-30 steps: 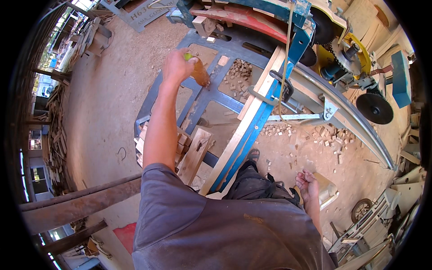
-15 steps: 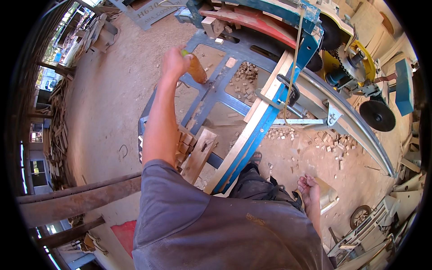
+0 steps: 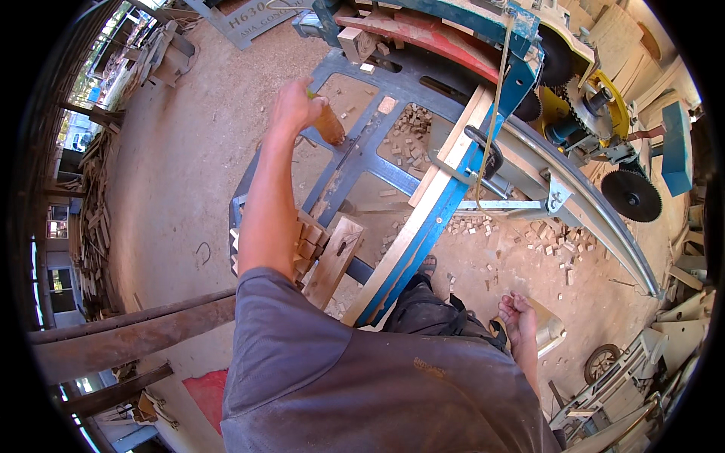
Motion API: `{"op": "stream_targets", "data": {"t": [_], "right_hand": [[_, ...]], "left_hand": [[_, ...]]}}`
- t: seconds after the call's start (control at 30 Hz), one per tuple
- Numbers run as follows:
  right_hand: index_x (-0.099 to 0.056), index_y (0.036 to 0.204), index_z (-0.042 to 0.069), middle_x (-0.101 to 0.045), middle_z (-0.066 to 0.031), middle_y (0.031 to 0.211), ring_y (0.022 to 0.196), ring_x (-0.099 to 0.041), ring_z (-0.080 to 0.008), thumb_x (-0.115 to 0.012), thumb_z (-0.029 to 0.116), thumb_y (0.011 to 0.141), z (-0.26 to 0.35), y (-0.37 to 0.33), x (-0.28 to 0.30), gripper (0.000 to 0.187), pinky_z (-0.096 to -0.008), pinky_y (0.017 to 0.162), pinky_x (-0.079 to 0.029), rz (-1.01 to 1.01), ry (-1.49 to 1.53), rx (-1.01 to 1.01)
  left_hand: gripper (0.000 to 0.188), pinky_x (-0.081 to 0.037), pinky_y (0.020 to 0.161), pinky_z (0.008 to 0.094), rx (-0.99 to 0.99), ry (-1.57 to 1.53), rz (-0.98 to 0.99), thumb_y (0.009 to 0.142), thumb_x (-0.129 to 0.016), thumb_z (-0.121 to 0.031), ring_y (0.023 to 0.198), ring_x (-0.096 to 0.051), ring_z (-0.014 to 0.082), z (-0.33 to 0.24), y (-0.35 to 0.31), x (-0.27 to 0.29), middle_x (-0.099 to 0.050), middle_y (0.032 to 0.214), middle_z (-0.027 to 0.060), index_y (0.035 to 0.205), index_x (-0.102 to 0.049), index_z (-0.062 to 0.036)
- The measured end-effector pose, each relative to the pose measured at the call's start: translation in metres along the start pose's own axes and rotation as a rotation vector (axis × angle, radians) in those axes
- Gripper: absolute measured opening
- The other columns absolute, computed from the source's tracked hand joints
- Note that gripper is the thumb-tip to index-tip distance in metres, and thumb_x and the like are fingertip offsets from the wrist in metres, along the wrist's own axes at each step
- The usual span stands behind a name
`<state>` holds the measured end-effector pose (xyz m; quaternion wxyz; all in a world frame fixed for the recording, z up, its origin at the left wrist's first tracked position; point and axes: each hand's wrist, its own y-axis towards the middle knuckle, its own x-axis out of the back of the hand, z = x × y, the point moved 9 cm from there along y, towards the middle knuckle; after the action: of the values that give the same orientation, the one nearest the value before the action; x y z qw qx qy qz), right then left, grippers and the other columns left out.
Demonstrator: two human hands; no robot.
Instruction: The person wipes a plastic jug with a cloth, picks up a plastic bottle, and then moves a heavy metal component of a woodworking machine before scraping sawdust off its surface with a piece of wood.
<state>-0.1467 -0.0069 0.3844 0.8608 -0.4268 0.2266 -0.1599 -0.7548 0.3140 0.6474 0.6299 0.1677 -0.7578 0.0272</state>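
Note:
Over the blue-grey metal frame [image 3: 362,164], my left hand [image 3: 293,107] is stretched far forward. It is closed around an amber-brown, bottle-shaped thing [image 3: 328,126] with a bit of green at its top. That thing tilts, with its lower end at the frame's long slotted bar; whether it touches the bar I cannot tell. My right hand [image 3: 518,321] hangs low by my right side, palm up, its fingers curled with nothing visible in them. A long pale wood strip [image 3: 423,211] runs along a blue rail [image 3: 411,260], held by a clamp [image 3: 487,155].
Small wood offcuts [image 3: 414,128] lie inside the frame and across the floor. Stacked wood pieces [image 3: 311,240] and a slotted block [image 3: 334,263] are by my left arm. Toothed circular blades [image 3: 632,194] stand at the right. A rusty beam [image 3: 136,328] crosses the left side.
My left hand and the amber-brown thing have shifted slightly left and tilted a little more. My right hand stays where it was.

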Motion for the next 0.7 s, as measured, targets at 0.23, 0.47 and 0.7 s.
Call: {"op": "stream_targets", "data": {"t": [0.23,0.47,0.7], "right_hand": [[-0.054,0.12,0.004,-0.068,-0.0125,0.095,0.074,-0.068,-0.0226,-0.055,0.014,0.095,-0.008,0.004,-0.009,0.027,-0.0329,0.064,-0.055,0.007,-0.022,-0.011],[-0.059,0.115,0.006,-0.064,-0.0069,0.091,0.075,-0.062,-0.0171,-0.055,0.016,0.097,-0.024,-0.019,0.079,0.021,-0.0302,0.066,-0.053,-0.229,0.044,0.069],[-0.058,0.113,0.004,-0.067,-0.0123,0.089,0.067,-0.065,-0.0206,-0.054,0.012,0.093,-0.07,-0.044,0.218,0.022,-0.0349,0.055,-0.054,-0.515,0.168,0.0]], "left_hand": [[0.072,-0.046,0.102,0.0451,0.094,0.007,0.062,0.08,-0.076,-0.041,0.121,-0.058,0.037,0.013,-0.004,0.018,-0.061,0.128,0.0237,0.139,-0.054,-0.0068],[0.064,-0.044,0.103,0.0439,-0.144,-0.195,-0.339,0.088,-0.07,-0.042,0.121,-0.056,0.0343,-0.01,-0.001,0.014,-0.059,0.132,0.0194,0.137,-0.055,-0.0049],[0.03,-0.051,0.092,0.0347,-0.468,-0.312,-0.592,0.093,-0.067,-0.013,0.105,-0.065,0.0245,-0.169,-0.093,0.039,-0.069,0.118,0.0104,0.122,-0.066,-0.0029]]}}
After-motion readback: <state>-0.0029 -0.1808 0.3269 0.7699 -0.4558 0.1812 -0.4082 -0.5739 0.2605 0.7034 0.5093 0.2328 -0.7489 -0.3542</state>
